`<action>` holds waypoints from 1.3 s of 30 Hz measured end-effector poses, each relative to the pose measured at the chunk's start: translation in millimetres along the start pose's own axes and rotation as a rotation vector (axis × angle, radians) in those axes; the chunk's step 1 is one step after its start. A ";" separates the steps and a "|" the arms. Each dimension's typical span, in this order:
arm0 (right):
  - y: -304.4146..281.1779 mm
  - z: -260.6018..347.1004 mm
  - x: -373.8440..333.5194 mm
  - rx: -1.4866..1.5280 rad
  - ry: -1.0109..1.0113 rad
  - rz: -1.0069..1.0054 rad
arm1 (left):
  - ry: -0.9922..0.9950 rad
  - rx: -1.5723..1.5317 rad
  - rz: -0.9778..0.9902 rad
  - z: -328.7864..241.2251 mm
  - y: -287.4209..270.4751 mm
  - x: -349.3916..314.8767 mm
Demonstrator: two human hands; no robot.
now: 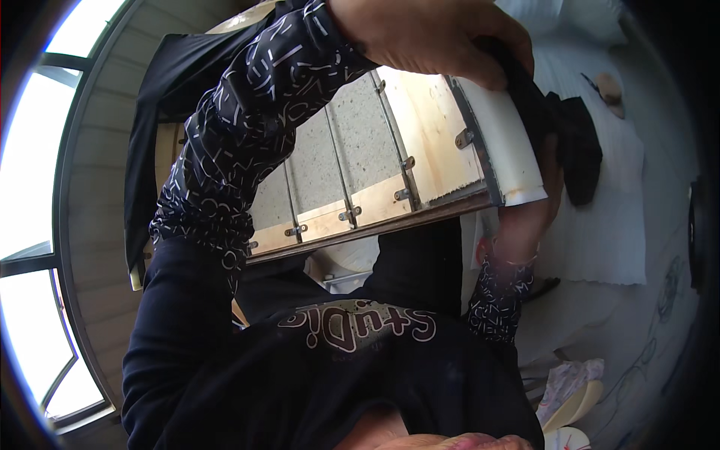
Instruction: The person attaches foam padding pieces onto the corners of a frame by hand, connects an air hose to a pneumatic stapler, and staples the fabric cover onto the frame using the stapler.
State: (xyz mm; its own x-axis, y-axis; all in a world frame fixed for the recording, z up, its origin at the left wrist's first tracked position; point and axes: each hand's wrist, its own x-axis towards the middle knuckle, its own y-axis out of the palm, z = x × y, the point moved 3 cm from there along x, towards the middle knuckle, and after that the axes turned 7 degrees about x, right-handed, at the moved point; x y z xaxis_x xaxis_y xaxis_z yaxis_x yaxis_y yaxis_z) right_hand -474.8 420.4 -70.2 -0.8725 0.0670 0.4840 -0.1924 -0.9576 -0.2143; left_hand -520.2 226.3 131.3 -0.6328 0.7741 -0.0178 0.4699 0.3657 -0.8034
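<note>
I hold a wooden-framed panel (420, 142) close in front of my chest. It has a speckled grey face, thin metal rods, small metal brackets and a thick white edge (504, 135) on the right. My left hand (431, 34) is closed over the panel's top edge, where a black cloth (577, 142) hangs down the right side. Beneath the white edge, my right hand (529, 210) grips the lower right corner from behind, its fingers mostly hidden. Both sleeves are dark with a white pattern.
Bright windows (30, 150) and a pale slatted wall curve along the left. A white ribbed sheet (607, 232) lies at the right with a small brownish object (609, 88) on it. Light slippers (574, 409) and a patterned cloth sit at the lower right.
</note>
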 end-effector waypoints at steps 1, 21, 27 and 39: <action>2.4 7.1 6.2 0.288 0.162 -0.033 | -0.063 0.020 0.072 -7.4 -3.1 0.5; -17.5 126.4 29.2 0.761 0.014 -0.162 | 0.172 0.737 -0.740 -41.4 27.0 -7.9; -33.8 137.0 35.7 0.528 -0.181 -0.199 | 0.341 0.521 -0.782 -47.0 28.5 -17.4; -41.3 194.3 10.9 0.069 -0.592 -0.190 | -0.064 1.331 -0.801 -76.8 12.2 -31.1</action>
State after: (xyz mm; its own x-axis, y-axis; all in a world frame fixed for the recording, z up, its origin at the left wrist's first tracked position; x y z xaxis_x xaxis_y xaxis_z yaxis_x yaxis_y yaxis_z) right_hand -389.1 406.3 108.7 -0.4249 0.0903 0.9007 -0.2727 -0.9616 -0.0323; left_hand -447.6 246.4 167.8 -0.4827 0.5726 0.6626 -0.8355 -0.0742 -0.5445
